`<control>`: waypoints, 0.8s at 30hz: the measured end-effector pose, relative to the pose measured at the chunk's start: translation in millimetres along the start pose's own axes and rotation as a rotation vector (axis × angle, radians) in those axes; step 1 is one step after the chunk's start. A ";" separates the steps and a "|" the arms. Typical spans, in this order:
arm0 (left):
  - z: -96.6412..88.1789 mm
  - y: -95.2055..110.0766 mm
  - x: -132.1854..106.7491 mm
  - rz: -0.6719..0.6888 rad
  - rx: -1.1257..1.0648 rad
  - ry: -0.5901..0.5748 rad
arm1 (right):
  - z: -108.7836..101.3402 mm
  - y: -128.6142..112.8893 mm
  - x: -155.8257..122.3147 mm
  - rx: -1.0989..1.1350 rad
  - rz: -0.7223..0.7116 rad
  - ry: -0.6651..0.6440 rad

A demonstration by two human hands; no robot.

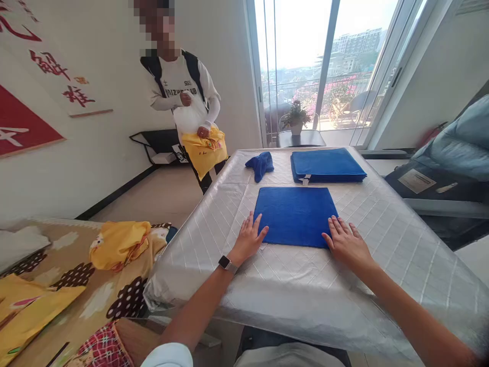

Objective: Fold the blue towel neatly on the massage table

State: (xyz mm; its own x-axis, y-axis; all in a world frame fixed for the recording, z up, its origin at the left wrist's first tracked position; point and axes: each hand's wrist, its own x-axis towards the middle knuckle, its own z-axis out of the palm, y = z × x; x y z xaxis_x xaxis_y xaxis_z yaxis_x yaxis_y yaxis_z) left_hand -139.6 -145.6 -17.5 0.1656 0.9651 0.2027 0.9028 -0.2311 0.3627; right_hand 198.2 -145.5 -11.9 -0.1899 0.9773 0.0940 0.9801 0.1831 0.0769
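Observation:
A blue cloth lies flat as a rectangle on the silver table cover in front of me. My left hand rests at its left edge with the fingers spread and stretched forward. At the right edge lies my right hand, palm down and fingers extended, its tips touching the cloth. Neither hand grips anything. Beyond the cloth, to the right, sits a stack of folded blue cloths with a white tag at its near side. A crumpled blue cloth lies farther left.
Beyond the table's left side stands a person holding a yellow cloth and something white. A bed with yellow fabric pieces is at my left. A potted plant stands by the glass door; a dark chair is at right.

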 end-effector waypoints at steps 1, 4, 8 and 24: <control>-0.8 -0.3 -0.3 0.005 -0.033 0.002 | -2.9 0.8 5.9 -0.007 -0.003 -0.009; -4.1 0.2 -1.3 0.006 -0.102 0.002 | -10.5 3.3 31.7 0.004 0.014 -0.050; -9.2 3.3 -2.0 -0.028 -0.133 -0.009 | -4.7 6.3 64.3 0.087 0.067 -0.103; -12.7 -1.0 5.6 -0.112 0.016 0.021 | 11.3 8.7 70.5 0.182 0.088 -0.106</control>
State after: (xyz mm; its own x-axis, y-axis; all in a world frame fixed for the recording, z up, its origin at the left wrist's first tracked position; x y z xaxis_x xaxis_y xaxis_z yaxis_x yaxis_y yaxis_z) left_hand -144.6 -141.6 -5.2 0.0551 0.9820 0.1805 0.9215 -0.1196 0.3695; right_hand 194.0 -73.9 -15.9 -0.1052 0.9944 -0.0129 0.9887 0.1032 -0.1085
